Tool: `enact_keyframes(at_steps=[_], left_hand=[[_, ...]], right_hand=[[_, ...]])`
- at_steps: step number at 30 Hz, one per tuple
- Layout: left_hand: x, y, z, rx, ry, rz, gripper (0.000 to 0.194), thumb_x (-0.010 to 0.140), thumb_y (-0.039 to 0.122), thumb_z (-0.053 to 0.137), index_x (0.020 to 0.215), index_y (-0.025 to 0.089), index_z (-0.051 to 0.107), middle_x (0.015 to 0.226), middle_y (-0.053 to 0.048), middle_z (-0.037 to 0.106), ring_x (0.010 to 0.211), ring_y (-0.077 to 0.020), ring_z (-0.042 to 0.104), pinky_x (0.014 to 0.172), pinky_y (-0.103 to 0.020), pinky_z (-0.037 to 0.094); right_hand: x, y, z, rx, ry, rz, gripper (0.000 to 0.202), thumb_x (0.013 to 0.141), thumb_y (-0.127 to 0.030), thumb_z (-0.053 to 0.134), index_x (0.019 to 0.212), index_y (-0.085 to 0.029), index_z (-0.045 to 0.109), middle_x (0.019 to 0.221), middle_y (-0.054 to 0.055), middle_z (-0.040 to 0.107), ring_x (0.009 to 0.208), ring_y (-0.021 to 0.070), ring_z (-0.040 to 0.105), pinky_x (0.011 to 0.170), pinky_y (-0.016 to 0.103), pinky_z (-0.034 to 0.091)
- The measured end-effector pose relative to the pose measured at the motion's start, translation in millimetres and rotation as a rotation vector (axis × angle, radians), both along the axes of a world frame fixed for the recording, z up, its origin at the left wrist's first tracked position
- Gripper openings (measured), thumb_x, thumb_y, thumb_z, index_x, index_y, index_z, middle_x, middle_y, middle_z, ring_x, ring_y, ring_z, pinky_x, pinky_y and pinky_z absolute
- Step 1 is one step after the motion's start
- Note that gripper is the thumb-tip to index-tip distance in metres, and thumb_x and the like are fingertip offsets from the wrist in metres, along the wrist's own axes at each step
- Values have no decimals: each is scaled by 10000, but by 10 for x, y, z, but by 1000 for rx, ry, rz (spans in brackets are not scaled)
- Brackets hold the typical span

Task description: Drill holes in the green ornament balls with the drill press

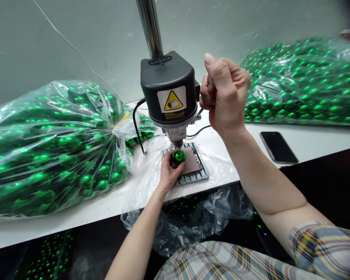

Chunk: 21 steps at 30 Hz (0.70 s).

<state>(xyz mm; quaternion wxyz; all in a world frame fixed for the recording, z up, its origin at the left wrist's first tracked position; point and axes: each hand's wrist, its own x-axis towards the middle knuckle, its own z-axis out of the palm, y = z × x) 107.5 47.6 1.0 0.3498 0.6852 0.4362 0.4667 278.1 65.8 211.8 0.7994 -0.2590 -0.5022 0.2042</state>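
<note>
White table (pixel 84 214), smooth. Left bag (pixel 61 155): crinkled clear plastic, bunched at neck, full of shiny green balls, cut off at frame edge. Right bag (pixel 306 85): similar, flatter, also cut off. Black drilling machine (pixel 169 83): boxy rounded housing, polished metal column running out of frame. Right hand (pixel 226 93) beside housing, fingers curled into a fist; whether it grips anything is hidden. Grey slotted base plate (pixel 204 174), dark crumbs on it. Phone (pixel 278 147), flat, glossy. Left hand (pixel 169 171) pinching green ball (pixel 180 156) between thumb and fingers, over pinkish flat pad (pixel 192 161), under the machine's tip. Ball glossy, round, no clear long axis; facing unreadable. Fingers cover its left side; tip contact hard to make out.
</note>
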Motion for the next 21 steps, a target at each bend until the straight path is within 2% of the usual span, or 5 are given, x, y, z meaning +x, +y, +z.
enact_keyframes(at_steps=[3,8,13,18,21], left_hand=[[-2,7,-6,-61,-79,-28,441,780,232,734,1201,222,602,1129,-66,681,1047,-223,655,965,-380,515],[-1,-35,45,-96,-53,-80,478,772,236,753,1225,222,602,1114,-71,688,1062,-234,656,981,-384,505],[81,-72,92,-189,-199,-2,381,780,363,788,1097,213,640,1054,-59,697,994,-217,670,927,-360,520],[163,-77,7,-156,-272,55,580,689,327,875,1176,218,580,1194,-81,668,1081,-223,664,975,-377,519],[151,-80,-33,-154,-206,28,557,715,337,865,1189,213,601,1174,-84,680,1084,-237,666,980,-392,524]], right_hand=[[16,5,-11,-17,-47,-2,604,861,-623,674,584,-234,303,451,-70,327,369,68,247,335,287,211],[-6,-12,0,18,21,28,608,820,-623,716,563,-234,326,447,-78,334,364,62,220,341,285,174],[-21,-33,13,-17,3,7,630,807,-685,691,568,-239,316,443,-69,336,376,67,214,357,307,172],[-18,-52,24,-35,7,0,630,803,-679,702,562,-244,315,439,-64,328,381,73,222,357,318,176],[-13,-52,33,-48,6,9,630,787,-691,710,561,-246,326,438,-62,339,382,75,228,360,318,177]])
